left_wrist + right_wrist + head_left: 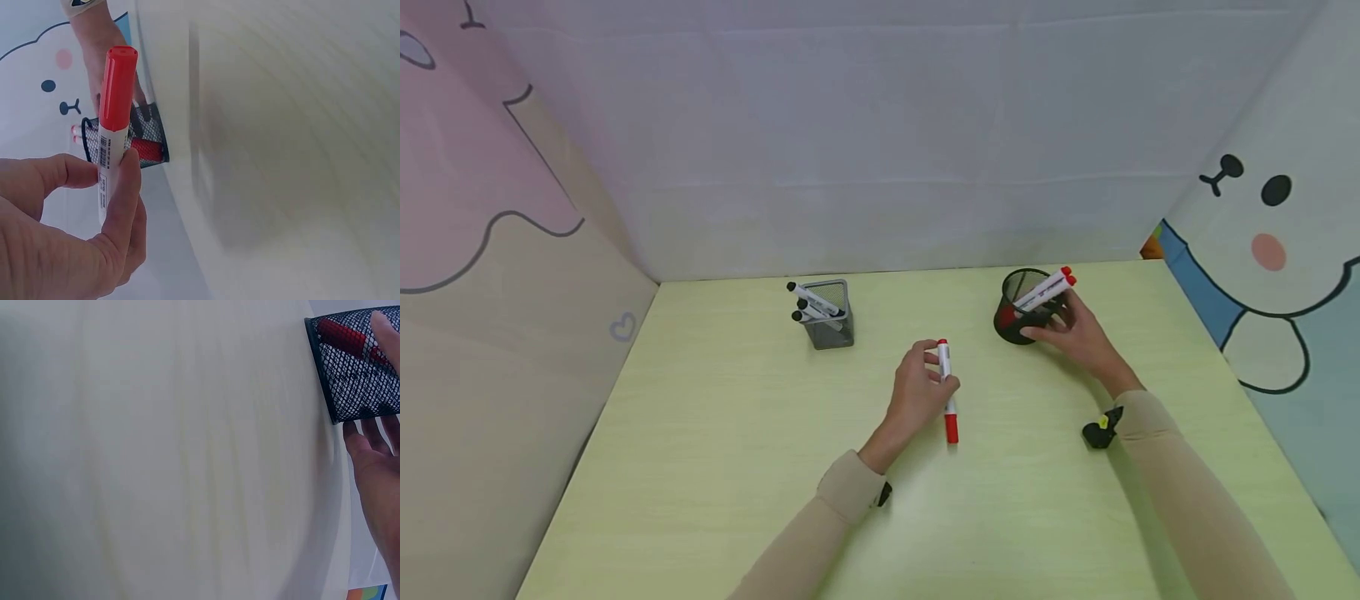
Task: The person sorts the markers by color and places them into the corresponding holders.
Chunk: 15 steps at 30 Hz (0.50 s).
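Note:
My left hand (917, 390) pinches a white marker (944, 363) with a red cap between thumb and fingers, over the middle of the table. In the left wrist view the marker's red cap (119, 87) points up, away from the palm. My right hand (1078, 337) grips the side of a round black mesh pen cup (1009, 323) at the back right, thumb on the near side and fingers behind it. White markers (1045, 292) with red ends lean out of this cup to the right. Through the mesh (356, 381) in the right wrist view, a red cap shows.
A square grey mesh pen holder (831, 336) stands at the back left of the table, with several black-ended white markers (816, 302) leaning left in it. Behind the pale yellow table (715, 467) hangs a white cloth (865, 150); printed cartoon panels flank both sides.

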Each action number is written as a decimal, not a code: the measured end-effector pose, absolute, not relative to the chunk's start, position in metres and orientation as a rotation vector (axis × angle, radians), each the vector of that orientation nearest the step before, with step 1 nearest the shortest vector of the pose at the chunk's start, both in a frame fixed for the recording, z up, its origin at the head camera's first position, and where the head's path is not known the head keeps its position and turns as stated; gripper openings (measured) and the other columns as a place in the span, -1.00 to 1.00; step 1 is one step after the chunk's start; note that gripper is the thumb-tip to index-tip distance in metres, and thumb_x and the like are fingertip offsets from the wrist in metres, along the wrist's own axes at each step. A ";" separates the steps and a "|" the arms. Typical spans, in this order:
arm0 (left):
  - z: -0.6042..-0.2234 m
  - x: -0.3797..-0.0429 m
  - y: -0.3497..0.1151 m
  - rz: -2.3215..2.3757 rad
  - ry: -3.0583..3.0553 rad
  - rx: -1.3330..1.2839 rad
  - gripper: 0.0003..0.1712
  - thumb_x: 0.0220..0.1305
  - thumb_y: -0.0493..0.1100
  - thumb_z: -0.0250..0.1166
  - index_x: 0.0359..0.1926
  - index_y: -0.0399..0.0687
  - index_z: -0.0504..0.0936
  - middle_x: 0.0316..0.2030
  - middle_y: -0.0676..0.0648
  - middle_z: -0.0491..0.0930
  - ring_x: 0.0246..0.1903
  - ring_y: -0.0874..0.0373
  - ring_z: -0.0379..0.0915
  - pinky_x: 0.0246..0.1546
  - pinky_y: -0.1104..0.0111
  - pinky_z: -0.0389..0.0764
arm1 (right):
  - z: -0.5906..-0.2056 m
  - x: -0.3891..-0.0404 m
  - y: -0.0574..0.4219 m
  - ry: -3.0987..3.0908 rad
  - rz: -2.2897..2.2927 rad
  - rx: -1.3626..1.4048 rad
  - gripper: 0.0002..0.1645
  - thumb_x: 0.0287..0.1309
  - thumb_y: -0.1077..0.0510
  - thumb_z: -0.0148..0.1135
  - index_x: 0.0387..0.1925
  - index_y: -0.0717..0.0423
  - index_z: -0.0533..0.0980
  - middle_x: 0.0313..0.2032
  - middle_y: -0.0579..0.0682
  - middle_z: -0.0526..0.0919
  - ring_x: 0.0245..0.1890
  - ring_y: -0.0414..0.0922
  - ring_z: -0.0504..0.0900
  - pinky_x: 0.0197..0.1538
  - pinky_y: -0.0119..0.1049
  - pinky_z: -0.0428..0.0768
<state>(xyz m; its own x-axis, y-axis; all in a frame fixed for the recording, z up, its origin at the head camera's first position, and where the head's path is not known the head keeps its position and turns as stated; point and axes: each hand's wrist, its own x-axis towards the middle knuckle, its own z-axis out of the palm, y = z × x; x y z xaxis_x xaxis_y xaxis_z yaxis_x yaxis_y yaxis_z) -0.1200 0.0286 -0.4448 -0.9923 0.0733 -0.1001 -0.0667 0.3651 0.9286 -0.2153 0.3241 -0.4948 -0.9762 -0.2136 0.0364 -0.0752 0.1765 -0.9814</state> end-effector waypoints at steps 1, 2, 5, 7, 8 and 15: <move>-0.444 -0.121 0.030 1.713 2.488 0.002 -0.35 0.26 -0.34 0.38 0.35 -0.24 0.40 -0.02 -0.13 0.55 -0.24 0.14 0.56 -0.40 0.40 0.65 | -0.495 -0.215 0.324 2.325 -1.926 -0.286 0.09 0.17 0.35 0.47 0.57 0.07 0.03 0.41 0.00 0.25 0.49 -0.08 0.21 0.41 -0.36 0.29; -0.443 -0.122 0.031 1.716 2.490 -0.001 -0.35 0.26 -0.34 0.38 0.35 -0.23 0.39 -0.02 -0.13 0.55 -0.23 0.14 0.56 -0.40 0.40 0.66 | -0.495 -0.215 0.324 2.326 -1.925 -0.287 0.10 0.17 0.35 0.47 0.57 0.07 0.03 0.42 0.00 0.24 0.49 -0.07 0.20 0.41 -0.36 0.29; -0.441 -0.125 0.034 1.740 2.491 -0.002 -0.34 0.26 -0.33 0.37 0.36 -0.22 0.39 -0.01 -0.12 0.55 -0.21 0.14 0.56 -0.39 0.40 0.66 | -0.495 -0.216 0.324 2.331 -1.919 -0.283 0.11 0.16 0.35 0.48 0.57 0.08 0.02 0.42 0.00 0.24 0.50 -0.04 0.19 0.42 -0.36 0.28; -0.439 -0.128 0.037 1.761 2.494 0.001 -0.34 0.25 -0.33 0.37 0.36 -0.21 0.40 -0.01 -0.11 0.55 -0.20 0.14 0.57 -0.38 0.40 0.67 | -0.495 -0.216 0.323 2.333 -1.916 -0.282 0.12 0.17 0.34 0.48 0.58 0.08 0.01 0.43 0.00 0.23 0.51 -0.03 0.18 0.42 -0.35 0.28; -0.438 -0.129 0.038 1.770 2.498 0.004 -0.34 0.25 -0.33 0.36 0.36 -0.20 0.40 -0.01 -0.11 0.55 -0.19 0.14 0.57 -0.37 0.40 0.66 | -0.495 -0.216 0.324 2.334 -1.913 -0.283 0.12 0.17 0.34 0.48 0.58 0.07 0.01 0.43 0.01 0.23 0.51 -0.02 0.17 0.42 -0.35 0.28; -0.431 -0.135 0.043 1.881 2.481 0.045 -0.36 0.25 -0.32 0.34 0.34 -0.21 0.41 -0.01 -0.12 0.56 -0.17 0.10 0.57 -0.34 0.36 0.68 | -0.495 -0.216 0.325 2.359 -1.881 -0.278 0.13 0.19 0.31 0.48 0.59 0.04 0.00 0.45 0.02 0.21 0.53 0.02 0.15 0.42 -0.32 0.27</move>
